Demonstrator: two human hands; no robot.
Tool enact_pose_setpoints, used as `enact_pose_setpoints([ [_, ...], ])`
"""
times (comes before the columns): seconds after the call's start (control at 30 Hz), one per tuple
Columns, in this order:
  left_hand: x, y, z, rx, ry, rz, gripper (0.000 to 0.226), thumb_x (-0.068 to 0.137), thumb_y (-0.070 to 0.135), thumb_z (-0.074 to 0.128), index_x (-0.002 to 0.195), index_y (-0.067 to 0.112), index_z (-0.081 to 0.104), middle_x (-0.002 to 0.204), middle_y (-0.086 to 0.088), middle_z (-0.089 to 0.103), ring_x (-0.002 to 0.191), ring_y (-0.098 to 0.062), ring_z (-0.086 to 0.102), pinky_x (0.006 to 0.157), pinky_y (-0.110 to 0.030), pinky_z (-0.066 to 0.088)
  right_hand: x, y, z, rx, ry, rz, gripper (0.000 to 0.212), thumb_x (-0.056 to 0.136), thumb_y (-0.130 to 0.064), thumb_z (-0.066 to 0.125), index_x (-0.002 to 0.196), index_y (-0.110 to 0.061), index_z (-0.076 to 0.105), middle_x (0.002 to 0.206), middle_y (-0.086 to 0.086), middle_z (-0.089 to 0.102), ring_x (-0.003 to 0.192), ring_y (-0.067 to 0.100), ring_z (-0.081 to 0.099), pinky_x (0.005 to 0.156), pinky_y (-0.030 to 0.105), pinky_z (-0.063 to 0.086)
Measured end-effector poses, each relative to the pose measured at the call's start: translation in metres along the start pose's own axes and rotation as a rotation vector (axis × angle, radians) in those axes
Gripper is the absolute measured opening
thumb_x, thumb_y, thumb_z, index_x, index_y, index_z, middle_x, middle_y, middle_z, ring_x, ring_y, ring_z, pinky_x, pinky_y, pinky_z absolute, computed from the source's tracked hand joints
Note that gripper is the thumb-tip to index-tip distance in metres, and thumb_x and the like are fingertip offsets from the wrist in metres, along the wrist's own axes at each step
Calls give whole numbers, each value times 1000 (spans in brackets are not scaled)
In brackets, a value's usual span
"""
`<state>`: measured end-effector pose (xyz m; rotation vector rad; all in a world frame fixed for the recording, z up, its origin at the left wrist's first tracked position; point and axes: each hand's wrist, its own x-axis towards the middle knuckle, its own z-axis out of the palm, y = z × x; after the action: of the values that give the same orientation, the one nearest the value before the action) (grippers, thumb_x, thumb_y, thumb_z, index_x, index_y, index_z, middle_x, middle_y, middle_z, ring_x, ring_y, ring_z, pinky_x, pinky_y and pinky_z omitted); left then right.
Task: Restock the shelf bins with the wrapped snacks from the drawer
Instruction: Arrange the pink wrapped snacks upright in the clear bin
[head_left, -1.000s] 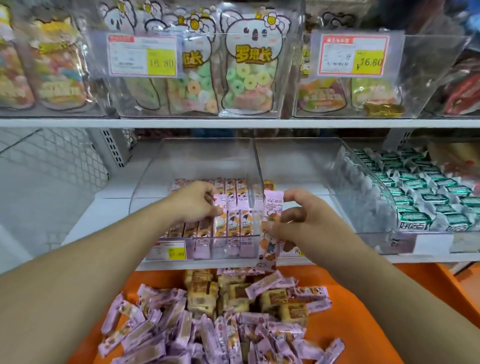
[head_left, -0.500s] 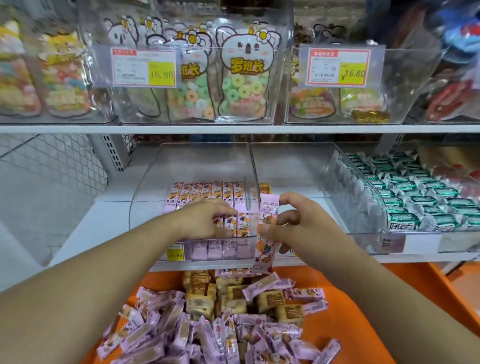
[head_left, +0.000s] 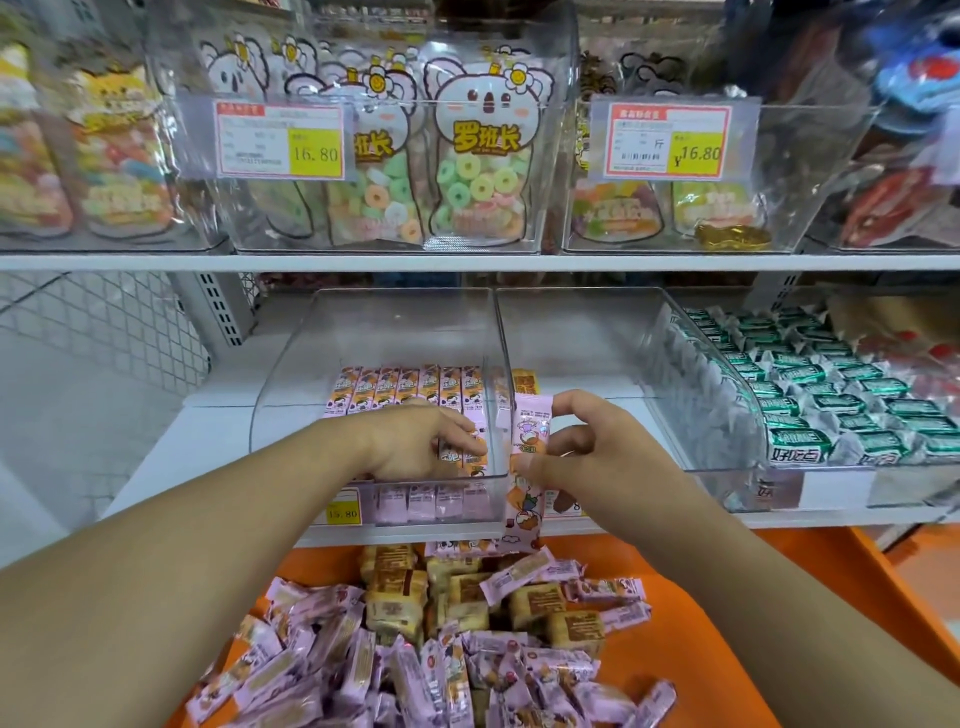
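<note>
A clear shelf bin (head_left: 291, 384) holds rows of pink wrapped snacks (head_left: 400, 387). My left hand (head_left: 415, 447) reaches inside it, fingers resting on the front row of snacks. My right hand (head_left: 582, 457) holds a pink wrapped snack (head_left: 527, 441) upright just outside the bin's right front corner, pinched between thumb and fingers. Below, the orange drawer (head_left: 675, 654) holds a heap of pink snacks (head_left: 415, 675) and several tan wrapped snacks (head_left: 467, 597).
To the right stands another clear bin (head_left: 587, 353) with one tan snack at its left, then a bin of green wrapped sweets (head_left: 841, 395). The upper shelf (head_left: 467, 262) carries bins of bagged gummy rings with price tags (head_left: 280, 137).
My left hand has slid forward from the back rows toward the front of the bin. My right hand keeps the pink snack at the bin's corner. The view tilted slightly down.
</note>
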<state>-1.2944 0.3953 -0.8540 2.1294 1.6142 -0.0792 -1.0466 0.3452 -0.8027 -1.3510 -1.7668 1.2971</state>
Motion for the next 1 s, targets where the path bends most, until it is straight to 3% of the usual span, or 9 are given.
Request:
enact_pose_setpoints([
  [0.1, -3, 0, -2, -39, -19, -40, 41, 100, 53, 61, 140, 47, 61, 164, 16, 35, 152, -13, 27, 127, -37, 19, 1, 0, 0, 29, -8, 6, 38, 89, -24, 84, 111, -33, 54, 74, -2, 73, 69, 18, 69, 74, 41, 60],
  [0.2, -12, 0, -1, -158, 41, -55, 37, 102, 49, 60, 137, 40, 66, 155, 14, 48, 145, -14, 43, 124, -40, 31, -1, -5, -1, 107, -40, 22, 36, 90, -18, 83, 106, -34, 55, 74, -2, 73, 74, 20, 71, 73, 36, 60],
  [0.3, -36, 13, -3, -382, 334, -88, 24, 105, 39, 59, 124, 39, 72, 135, 18, 64, 122, -5, 60, 107, -35, 47, -1, -10, 1, 190, -94, 39, 32, 92, -7, 76, 104, -31, 59, 73, 5, 71, 72, 25, 65, 76, 41, 58],
  [0.4, -73, 39, -9, -765, 580, -103, 20, 106, 37, 56, 116, 38, 74, 114, 18, 74, 105, -4, 70, 92, -29, 55, -3, -12, 6, 108, -174, 9, 40, 91, -4, 70, 121, -29, 64, 77, 2, 71, 74, 23, 64, 78, 45, 55],
  [0.47, -100, 54, -12, -935, 545, -113, 22, 101, 48, 60, 117, 38, 72, 106, 14, 77, 93, -5, 73, 81, -29, 59, -10, -17, 12, 57, -305, -9, 51, 91, -2, 70, 133, -30, 62, 85, 3, 75, 73, 20, 67, 66, 34, 54],
  [0.57, -130, 58, -8, -879, 423, -145, 26, 90, 45, 76, 112, 33, 74, 92, 3, 79, 82, -13, 75, 74, -32, 60, -18, -26, 25, -11, -415, -26, 51, 91, -10, 76, 138, -28, 62, 89, 7, 78, 72, 19, 70, 62, 28, 54],
  [0.7, -157, 45, 1, -1024, 346, -161, 27, 83, 30, 82, 110, 23, 80, 91, -8, 77, 79, -24, 72, 70, -28, 60, -21, -30, 33, 4, -257, -18, 48, 85, -23, 87, 126, -28, 64, 94, 0, 81, 86, 15, 77, 86, 36, 59],
  [0.83, -176, 39, 10, -1094, 176, -137, 28, 84, 23, 82, 112, 22, 81, 102, -7, 78, 87, -15, 71, 77, -27, 58, -23, -31, 46, 100, -54, -46, 45, 82, -27, 90, 120, -32, 66, 117, 4, 69, 78, 13, 76, 63, 18, 55],
  [1.0, -169, 36, 18, -1236, 381, -205, 17, 89, 23, 80, 104, 16, 82, 102, -10, 78, 89, -20, 76, 77, -30, 59, -25, -35, 62, 232, -54, -146, 68, 83, -28, 88, 137, -48, 52, 129, -5, 58, 101, 6, 72, 78, 27, 60],
])
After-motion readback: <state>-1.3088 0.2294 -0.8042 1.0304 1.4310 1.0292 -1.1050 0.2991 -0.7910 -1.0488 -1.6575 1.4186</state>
